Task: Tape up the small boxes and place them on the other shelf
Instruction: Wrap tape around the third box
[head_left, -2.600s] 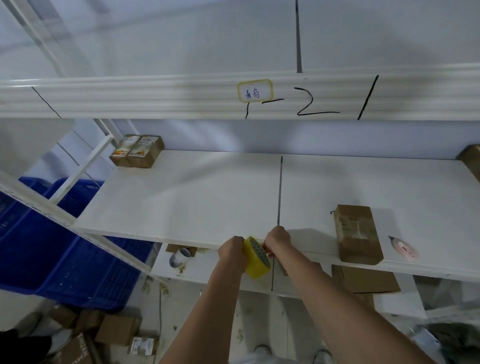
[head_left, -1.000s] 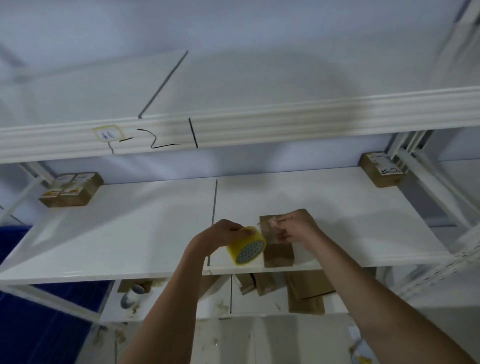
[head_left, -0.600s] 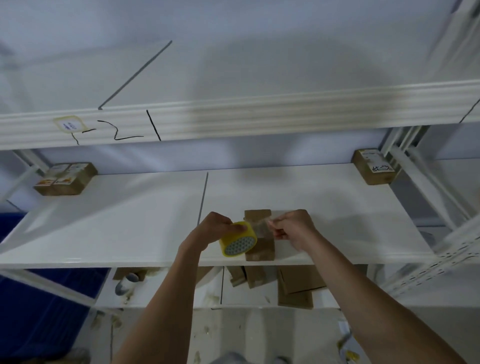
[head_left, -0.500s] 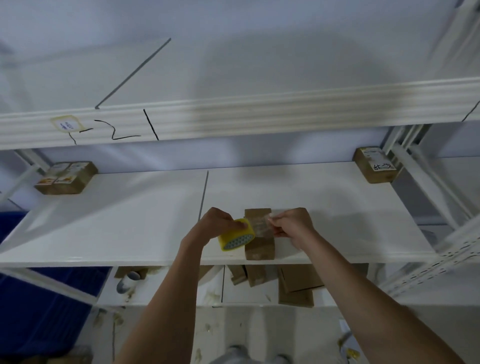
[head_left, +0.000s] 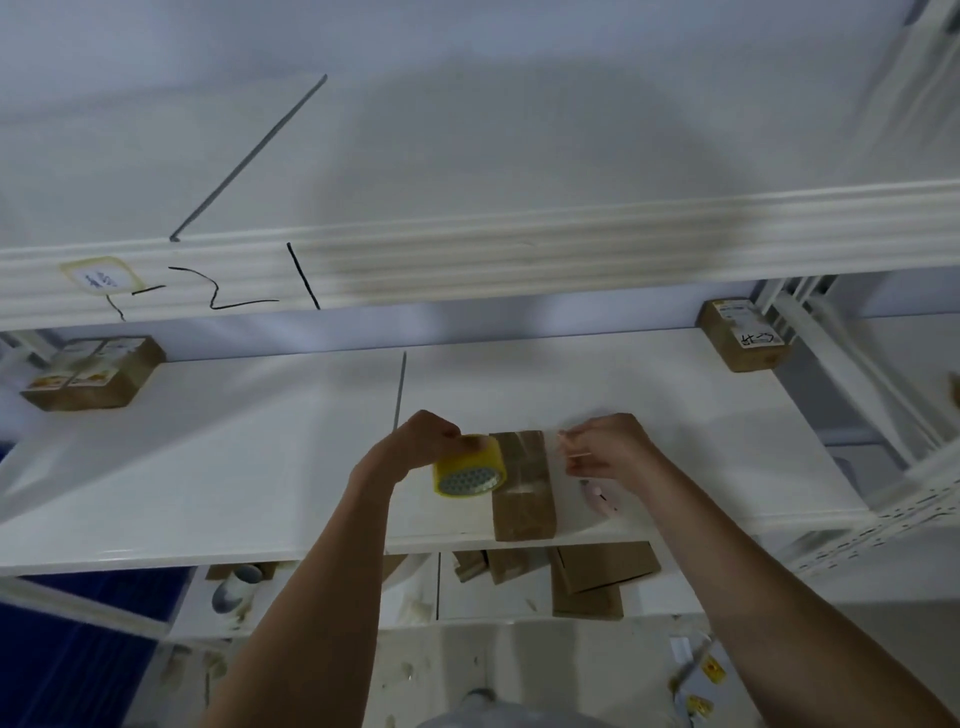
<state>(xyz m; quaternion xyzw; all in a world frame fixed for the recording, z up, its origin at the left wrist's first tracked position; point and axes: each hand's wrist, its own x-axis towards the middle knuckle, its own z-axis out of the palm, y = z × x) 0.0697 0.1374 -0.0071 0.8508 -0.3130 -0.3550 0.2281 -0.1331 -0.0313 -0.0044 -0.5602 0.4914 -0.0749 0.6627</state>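
Tape now stretches wider between your left hand (head_left: 427, 439) gripping the yellow roll (head_left: 469, 470) and your right fingers (head_left: 582, 451) pinching its end, spanning the small cardboard box (head_left: 522, 486), ready to press down.

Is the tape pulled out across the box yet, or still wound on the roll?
Pulled out: a clear strip runs from the roll over the box to the right hand.

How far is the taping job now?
Done: nothing clearly; no tape stuck to the box yet. In hand: left hand holds the tape roll, right hand pulls a strip across the box. Left: stick, cut, move it to the other shelf.
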